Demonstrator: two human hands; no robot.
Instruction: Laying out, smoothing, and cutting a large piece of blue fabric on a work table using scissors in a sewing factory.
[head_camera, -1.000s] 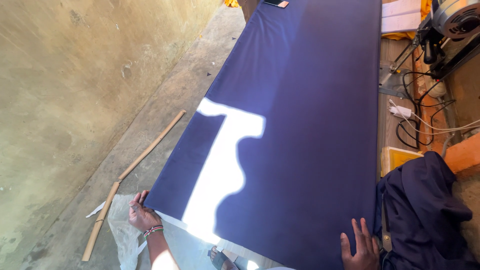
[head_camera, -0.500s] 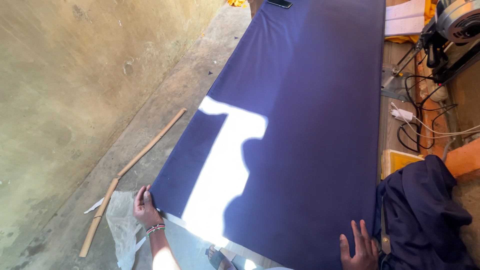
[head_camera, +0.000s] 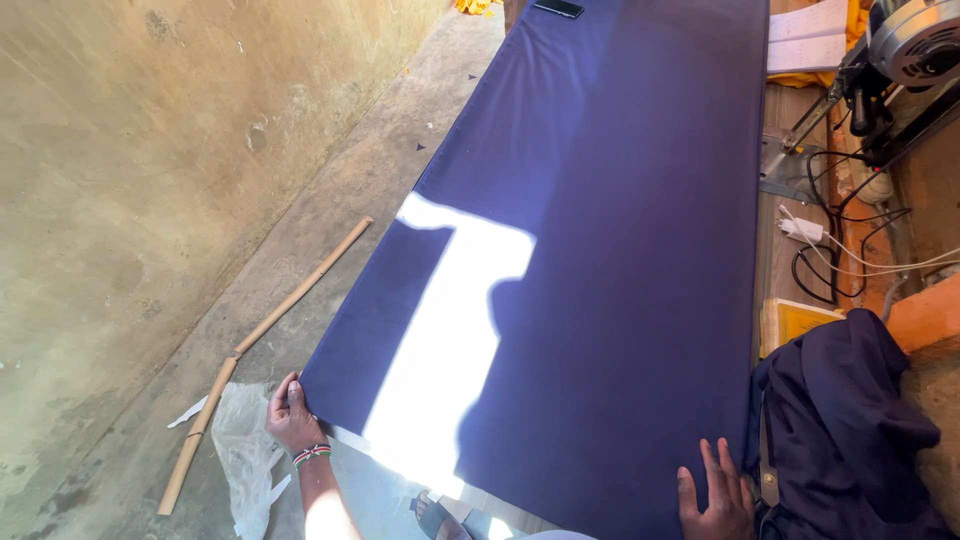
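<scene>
A long navy blue cloth (head_camera: 600, 250) lies spread flat, smooth, a sunlit patch near its close end.

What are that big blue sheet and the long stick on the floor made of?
The navy sheet looks like woven cloth, matte: it lies soft and flat, its edge draping at the left hand. The stick seems pale wood or bamboo, unfinished, though joints are too small to tell.

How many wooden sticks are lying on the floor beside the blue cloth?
2. One long stick lies slanted on the concrete floor left of the cloth; a shorter stick continues below it, beside the left hand. The cloth may hide others.
</scene>
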